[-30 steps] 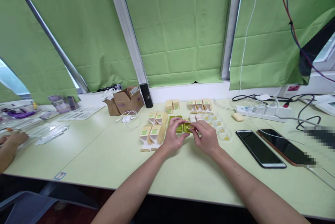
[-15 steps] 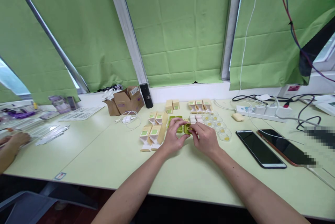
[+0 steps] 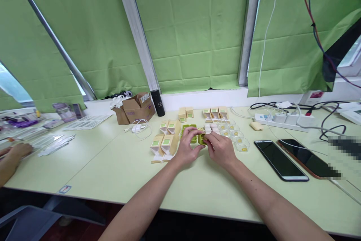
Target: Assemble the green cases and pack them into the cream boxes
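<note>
Holding a small green cup [image 3: 201,140] in the left hand [image 3: 187,144], thumb and finger curled round the side. Bent in close to the same cup with the right hand [image 3: 221,147], tips together at the rim or just inside. Cannot tell if also pinching something tiny there; too small and partly hidden.

Up over the bench [image 3: 113,169], well in from the near edge. Hardly changed from a second ago: seemingly tipped a little, and more hidden now behind the right fingers. Likely meaning small, careful finger work at one spot, with no letting go yet.

Just past the left hand, a green tray [image 3: 194,139]. Nearer the bench's left end, tan card boxes [image 3: 166,140] with green squares. Beside the right hand, clear cups [image 3: 236,134] with yellow middles. Toward the far edge, more card boxes [image 3: 214,114]. Toward the right end, two phones [image 3: 281,160], lying flat near each other.
</note>
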`<state>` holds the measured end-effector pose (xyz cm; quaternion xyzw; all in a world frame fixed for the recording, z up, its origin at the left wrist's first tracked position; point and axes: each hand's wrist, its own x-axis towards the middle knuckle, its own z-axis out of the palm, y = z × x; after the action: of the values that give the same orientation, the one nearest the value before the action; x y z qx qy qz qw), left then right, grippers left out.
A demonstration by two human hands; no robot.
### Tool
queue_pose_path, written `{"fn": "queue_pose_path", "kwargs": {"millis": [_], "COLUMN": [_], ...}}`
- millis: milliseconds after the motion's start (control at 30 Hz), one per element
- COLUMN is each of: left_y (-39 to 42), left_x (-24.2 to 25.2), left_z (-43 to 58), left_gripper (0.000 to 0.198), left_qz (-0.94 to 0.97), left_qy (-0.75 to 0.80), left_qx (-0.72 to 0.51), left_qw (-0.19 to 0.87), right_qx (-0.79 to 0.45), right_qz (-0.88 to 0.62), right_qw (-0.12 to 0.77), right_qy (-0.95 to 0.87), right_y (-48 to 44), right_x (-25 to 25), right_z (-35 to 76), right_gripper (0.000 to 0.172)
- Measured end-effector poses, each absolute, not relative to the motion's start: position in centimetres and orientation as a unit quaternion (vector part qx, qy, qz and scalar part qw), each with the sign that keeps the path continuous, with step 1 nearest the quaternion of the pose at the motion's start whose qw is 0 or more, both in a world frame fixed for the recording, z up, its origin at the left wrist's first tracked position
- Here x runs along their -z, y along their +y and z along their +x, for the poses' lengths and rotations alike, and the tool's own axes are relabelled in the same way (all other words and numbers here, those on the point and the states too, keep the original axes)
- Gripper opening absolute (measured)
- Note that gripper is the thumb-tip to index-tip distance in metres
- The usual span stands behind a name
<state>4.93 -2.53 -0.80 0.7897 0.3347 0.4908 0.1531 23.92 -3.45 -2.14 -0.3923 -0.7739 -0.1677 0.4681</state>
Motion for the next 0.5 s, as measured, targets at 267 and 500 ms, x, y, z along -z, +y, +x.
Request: {"fn": "queue_pose_path", "kwargs": {"millis": [267,500], "left_y": [-2.55,-2.71], "left_x": [0.88,0.74], "left_z": [4.9,4.86], "left_gripper": [0.046,0.045], "left_qz": [0.791,0.796], "left_qy": [0.331,0.329], "left_qx": [-0.491,-0.484], "left_qw": [0.155,0.155], "right_qx": [0.176,0.167], "right_qz": [-0.394,-0.393], "right_qw": [0.469,0.468], "right_qy": [-0.771,-0.774], "right_y": [-3.51,-3.47], "right_x": [2.06,2.2], "right_z": [23.95,24.01], "right_gripper": [0.021,0.02]}}
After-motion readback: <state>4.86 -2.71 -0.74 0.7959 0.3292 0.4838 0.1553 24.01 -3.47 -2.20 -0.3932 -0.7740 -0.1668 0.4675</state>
